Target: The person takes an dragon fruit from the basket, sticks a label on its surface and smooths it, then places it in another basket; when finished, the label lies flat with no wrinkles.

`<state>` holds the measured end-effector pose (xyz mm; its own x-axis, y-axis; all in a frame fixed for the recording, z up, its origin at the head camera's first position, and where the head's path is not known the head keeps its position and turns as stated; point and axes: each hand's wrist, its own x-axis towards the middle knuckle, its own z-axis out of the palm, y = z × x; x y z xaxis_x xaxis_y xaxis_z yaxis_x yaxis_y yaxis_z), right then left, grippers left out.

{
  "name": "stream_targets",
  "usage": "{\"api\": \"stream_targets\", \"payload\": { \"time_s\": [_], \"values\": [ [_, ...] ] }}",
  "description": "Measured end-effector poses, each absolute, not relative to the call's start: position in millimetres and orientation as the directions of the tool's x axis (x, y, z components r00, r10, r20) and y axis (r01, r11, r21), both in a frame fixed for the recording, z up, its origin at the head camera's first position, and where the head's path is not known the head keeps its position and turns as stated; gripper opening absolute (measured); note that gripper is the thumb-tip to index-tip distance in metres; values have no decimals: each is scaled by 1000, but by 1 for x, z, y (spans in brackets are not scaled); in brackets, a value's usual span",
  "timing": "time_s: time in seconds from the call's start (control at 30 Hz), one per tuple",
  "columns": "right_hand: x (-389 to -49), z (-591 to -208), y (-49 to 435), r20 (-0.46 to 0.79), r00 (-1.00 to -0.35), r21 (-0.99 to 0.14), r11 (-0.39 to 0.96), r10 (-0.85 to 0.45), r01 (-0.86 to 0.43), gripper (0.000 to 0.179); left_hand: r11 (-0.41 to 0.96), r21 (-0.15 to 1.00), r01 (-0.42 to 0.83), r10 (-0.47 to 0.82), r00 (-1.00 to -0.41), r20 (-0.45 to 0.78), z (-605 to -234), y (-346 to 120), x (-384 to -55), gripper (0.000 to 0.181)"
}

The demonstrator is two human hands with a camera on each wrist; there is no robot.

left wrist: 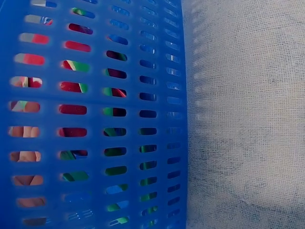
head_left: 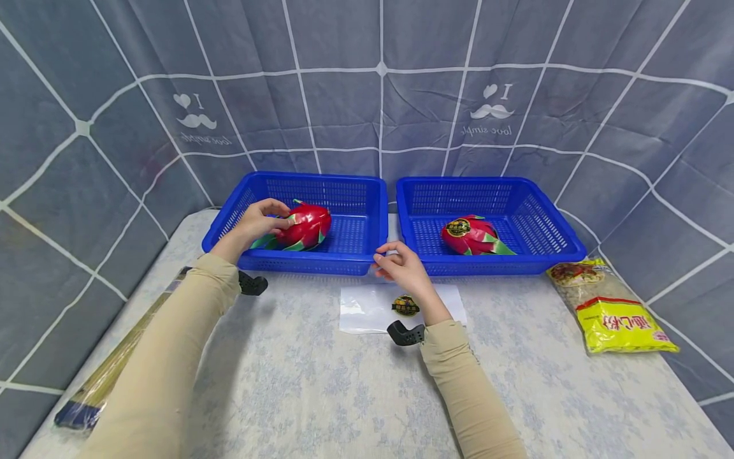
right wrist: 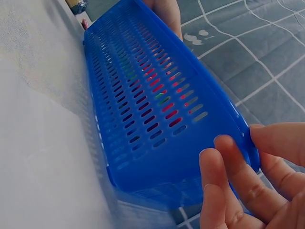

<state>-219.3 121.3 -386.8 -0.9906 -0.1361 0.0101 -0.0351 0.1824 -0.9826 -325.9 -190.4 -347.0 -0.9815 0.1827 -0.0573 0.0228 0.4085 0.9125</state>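
A red dragon fruit [head_left: 306, 226] with green scales lies in the left blue basket [head_left: 312, 262]. My left hand [head_left: 259, 220] reaches over the front rim and grips the fruit's left end with curled fingers and thumb. In the left wrist view, slots in the basket wall [left wrist: 95, 100] show red and green skin and parts of the fingers. My right hand [head_left: 401, 268] is at this basket's front right corner. In the right wrist view, its thumb [right wrist: 279, 140] and bent fingers [right wrist: 233, 155] pinch the corner rim.
A second blue basket [head_left: 487, 264] on the right holds a dragon fruit [head_left: 467, 236] bearing a round dark sticker. Below my right hand lies a white sheet [head_left: 364, 309] with a similar sticker [head_left: 406, 306]. A yellow-labelled food bag [head_left: 616, 319] lies right, a long packet [head_left: 123, 350] left.
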Motion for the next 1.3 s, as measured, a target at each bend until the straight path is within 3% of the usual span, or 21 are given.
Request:
{"api": "stream_targets", "payload": {
  "time_s": [1.3],
  "values": [
    [-219, -387, 121, 7, -991, -986, 164, -136, -30, 25, 558, 829, 43, 211, -973, -92, -352, -180, -333, 45]
  ]
}}
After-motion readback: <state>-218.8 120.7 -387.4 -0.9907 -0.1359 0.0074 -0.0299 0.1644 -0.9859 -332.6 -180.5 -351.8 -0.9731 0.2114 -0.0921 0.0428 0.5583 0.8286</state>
